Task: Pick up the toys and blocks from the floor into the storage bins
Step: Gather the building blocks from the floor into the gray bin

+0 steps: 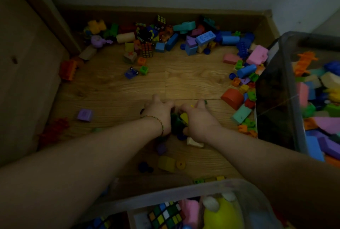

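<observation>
On the floor, green and yellow plastic blocks (179, 121) are being scooped together, fingers of left hand (160, 112) and right hand (196, 121) curled round them; next, a steady lift into the clear plastic bin (276, 100) is needed.

Wood-grain floor (184, 79); scattered blocks (206, 38), toy car (131, 72), 2 clear bins (287, 90)
</observation>
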